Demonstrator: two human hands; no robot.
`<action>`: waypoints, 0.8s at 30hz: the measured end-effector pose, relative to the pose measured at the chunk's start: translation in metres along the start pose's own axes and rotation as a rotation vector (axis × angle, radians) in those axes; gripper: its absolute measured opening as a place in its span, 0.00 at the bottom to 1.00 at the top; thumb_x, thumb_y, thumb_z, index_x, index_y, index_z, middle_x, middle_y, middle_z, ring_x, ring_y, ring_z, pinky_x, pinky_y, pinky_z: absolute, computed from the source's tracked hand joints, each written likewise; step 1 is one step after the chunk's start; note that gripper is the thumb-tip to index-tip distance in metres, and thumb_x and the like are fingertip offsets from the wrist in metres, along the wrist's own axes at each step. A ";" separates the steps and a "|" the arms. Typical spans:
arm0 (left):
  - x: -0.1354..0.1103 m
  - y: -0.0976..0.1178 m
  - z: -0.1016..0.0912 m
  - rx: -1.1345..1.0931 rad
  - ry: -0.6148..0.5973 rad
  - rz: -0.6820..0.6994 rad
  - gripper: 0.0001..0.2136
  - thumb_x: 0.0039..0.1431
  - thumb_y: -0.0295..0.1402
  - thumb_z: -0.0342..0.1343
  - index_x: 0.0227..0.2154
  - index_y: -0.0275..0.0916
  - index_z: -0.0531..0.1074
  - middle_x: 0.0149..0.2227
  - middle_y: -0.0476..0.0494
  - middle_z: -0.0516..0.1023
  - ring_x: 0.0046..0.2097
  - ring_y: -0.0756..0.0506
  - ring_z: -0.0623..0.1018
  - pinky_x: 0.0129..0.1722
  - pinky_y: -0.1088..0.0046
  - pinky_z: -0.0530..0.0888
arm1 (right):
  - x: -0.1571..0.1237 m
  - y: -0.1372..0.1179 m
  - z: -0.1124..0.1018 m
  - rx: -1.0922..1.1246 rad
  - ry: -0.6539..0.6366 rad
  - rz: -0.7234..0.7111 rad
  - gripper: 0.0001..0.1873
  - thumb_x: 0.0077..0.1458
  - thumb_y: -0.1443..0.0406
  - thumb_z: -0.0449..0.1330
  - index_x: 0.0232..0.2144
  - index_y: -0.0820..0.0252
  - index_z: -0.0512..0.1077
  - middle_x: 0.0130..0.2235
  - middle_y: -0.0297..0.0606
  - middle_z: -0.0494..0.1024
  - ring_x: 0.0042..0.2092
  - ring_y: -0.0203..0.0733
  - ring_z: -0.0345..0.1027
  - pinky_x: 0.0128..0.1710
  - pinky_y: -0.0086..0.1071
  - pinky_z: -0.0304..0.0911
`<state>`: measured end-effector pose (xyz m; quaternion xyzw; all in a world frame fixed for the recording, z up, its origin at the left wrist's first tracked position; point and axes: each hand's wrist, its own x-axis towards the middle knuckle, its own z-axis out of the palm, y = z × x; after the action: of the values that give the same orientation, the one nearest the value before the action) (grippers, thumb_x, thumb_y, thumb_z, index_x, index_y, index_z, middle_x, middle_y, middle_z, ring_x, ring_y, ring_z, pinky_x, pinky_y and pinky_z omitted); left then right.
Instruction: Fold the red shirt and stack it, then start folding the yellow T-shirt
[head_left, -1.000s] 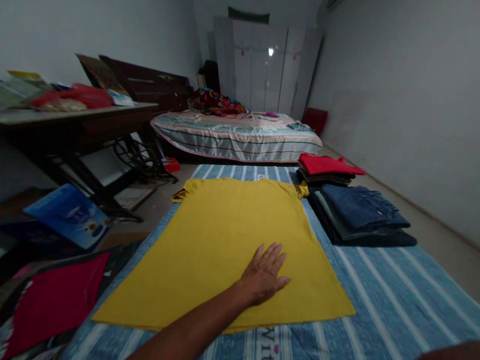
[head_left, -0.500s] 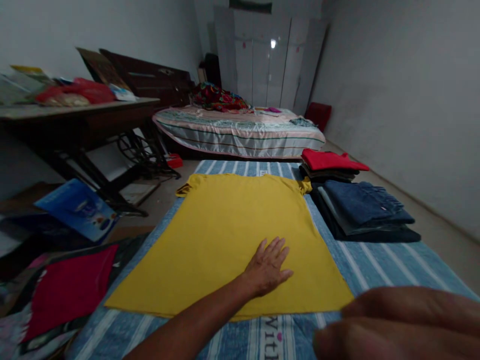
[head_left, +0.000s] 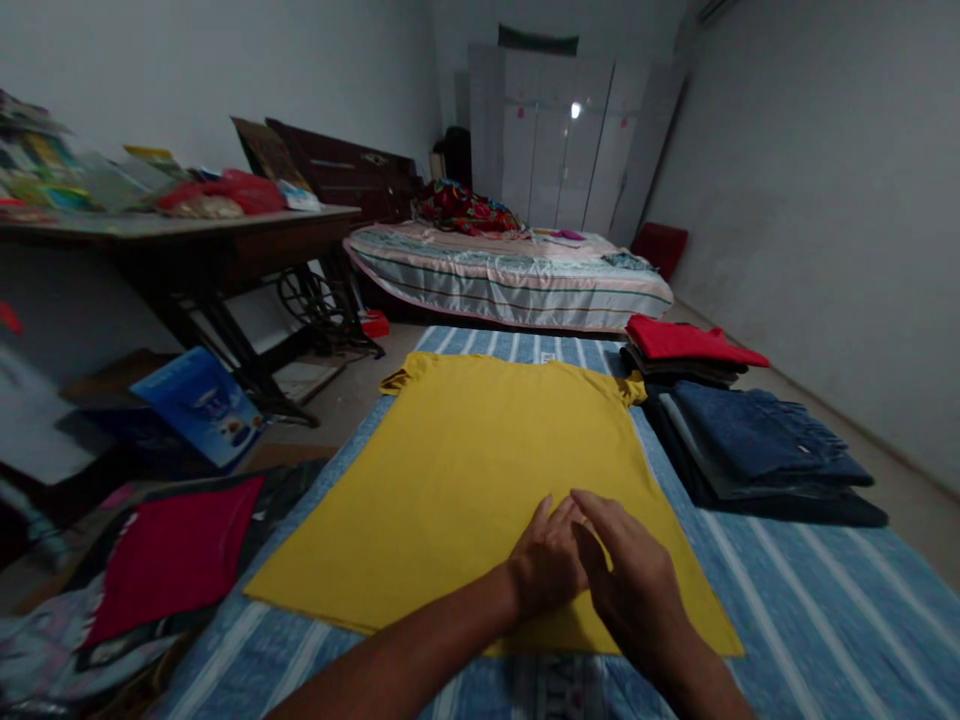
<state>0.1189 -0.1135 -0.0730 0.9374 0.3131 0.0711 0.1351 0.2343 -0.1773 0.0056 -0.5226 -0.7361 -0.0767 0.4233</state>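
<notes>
A yellow T-shirt [head_left: 442, 470] lies spread flat on the blue striped bedspread [head_left: 795, 590], its sleeves at the far end and its hem toward me. My left hand [head_left: 544, 562] rests on the lower right part of the shirt, fingers stretched out and partly hidden. Just over its right side is my right hand [head_left: 637, 570], fingers extended and thumb apart, with nothing in it. Whether the two hands touch, I cannot tell.
Folded jeans [head_left: 757, 430] are stacked on the right, with a red folded garment [head_left: 690, 340] topping a pile behind them. To the left stand a sewing-machine table [head_left: 225, 235] and a blue box [head_left: 199, 405]. Another bed [head_left: 517, 280] stands beyond.
My right hand has come from the lower right corner in over the shirt, beside and over my left hand. My left hand stays on the shirt. The view has shifted slightly left.
</notes>
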 end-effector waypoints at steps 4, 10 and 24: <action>-0.006 0.002 0.009 0.004 -0.094 0.042 0.27 0.66 0.42 0.39 0.65 0.39 0.48 0.68 0.39 0.44 0.68 0.41 0.44 0.65 0.53 0.44 | -0.059 0.044 0.027 -0.187 -0.070 0.118 0.19 0.63 0.60 0.47 0.50 0.65 0.67 0.46 0.50 0.77 0.46 0.45 0.73 0.44 0.37 0.70; -0.015 0.011 0.010 -0.026 -0.082 0.041 0.31 0.64 0.51 0.38 0.64 0.38 0.51 0.68 0.38 0.45 0.68 0.42 0.44 0.65 0.54 0.42 | -0.126 0.082 0.033 -0.413 -0.228 0.237 0.30 0.62 0.50 0.42 0.55 0.66 0.64 0.55 0.54 0.69 0.57 0.55 0.62 0.54 0.51 0.60; -0.041 0.017 -0.012 -0.060 -0.139 -0.069 0.33 0.63 0.55 0.36 0.65 0.42 0.49 0.68 0.40 0.44 0.68 0.41 0.44 0.66 0.53 0.42 | -0.136 0.057 0.036 -0.481 -0.313 0.210 0.29 0.63 0.51 0.43 0.56 0.64 0.65 0.60 0.51 0.64 0.62 0.55 0.55 0.57 0.52 0.54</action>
<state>0.0931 -0.1490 -0.0585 0.9242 0.3328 0.0103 0.1872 0.2752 -0.2280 -0.1318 -0.6865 -0.6950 -0.1233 0.1744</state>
